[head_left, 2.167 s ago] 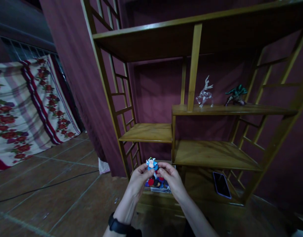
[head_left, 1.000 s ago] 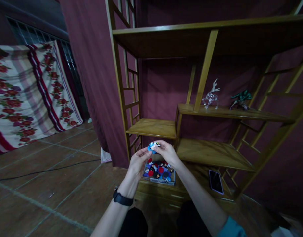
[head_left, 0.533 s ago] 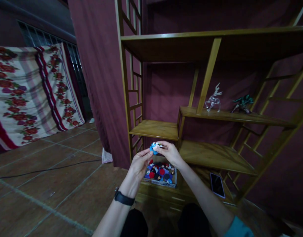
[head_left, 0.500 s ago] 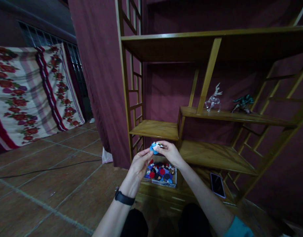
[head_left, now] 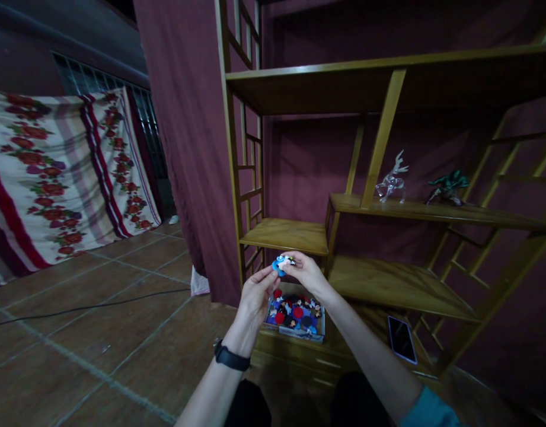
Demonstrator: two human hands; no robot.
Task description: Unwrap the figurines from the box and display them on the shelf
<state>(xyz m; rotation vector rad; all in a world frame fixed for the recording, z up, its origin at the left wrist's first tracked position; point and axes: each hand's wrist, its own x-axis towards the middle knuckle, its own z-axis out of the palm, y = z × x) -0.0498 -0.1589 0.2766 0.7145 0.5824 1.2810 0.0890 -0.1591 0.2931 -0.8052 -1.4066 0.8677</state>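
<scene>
Blue-and-white figurine [head_left: 284, 264], one: your left hand [head_left: 256, 294] pinches its blue side, your right hand [head_left: 309, 276] the other; apply light, even pressure.

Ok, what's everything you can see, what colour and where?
shelf: one, brown, straight ahead
box: one, pale, low on the shelf
small toys: many, mixed colours, in the box
held toy: one, blue and white, near the middle
deer: one, clear, shelf's right side
ornament: one, mostly green, right of the deer
phone: one, black, purple-edged, bottom right
curtain: one, purple, left of shelf
flowered cloth: one, white and red, left
bars: several, grey, top left
floor: one, brown, below
cable: one, black, on the floor
wristband: one, black, left wrist
sleeve: one, teal, right arm
legs: two, in black, bottom
left hand, right hand: two, bare, on the held toy
</scene>
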